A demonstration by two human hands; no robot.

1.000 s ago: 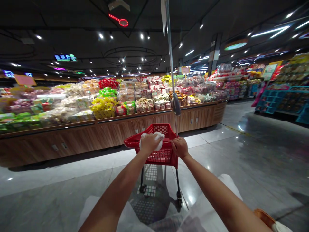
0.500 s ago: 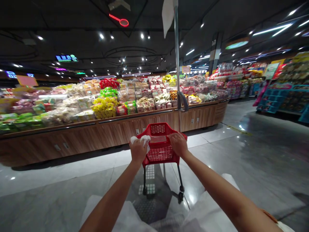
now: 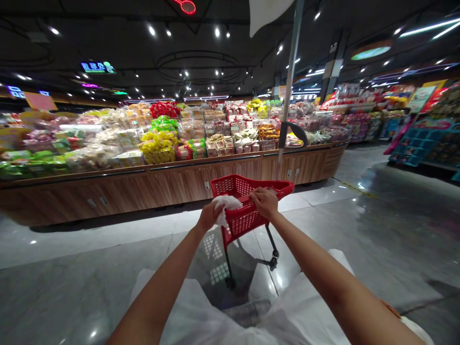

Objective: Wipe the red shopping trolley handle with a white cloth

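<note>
A small red shopping cart point(image 3: 247, 218) on black wheels stands in front of me on the shiny floor. My left hand point(image 3: 209, 216) is closed on a white cloth point(image 3: 225, 207) and presses it against the cart's near left corner. My right hand point(image 3: 264, 201) grips the cart's red rim on the right. A tall metal pole point(image 3: 289, 86) with a black handle point(image 3: 294, 130) rises from the cart's far right side, and a white flag point(image 3: 268, 13) hangs at its top.
A long wooden display island point(image 3: 172, 179) piled with packaged snacks runs across the view beyond the cart. More shelves point(image 3: 362, 112) and blue racks point(image 3: 420, 143) stand at the right. Grey glossy floor point(image 3: 377, 230) stretches to the right and left.
The cart has swung so its far end points right. My left hand with the cloth has shifted along the near rim to the left corner. The view has tilted up slightly.
</note>
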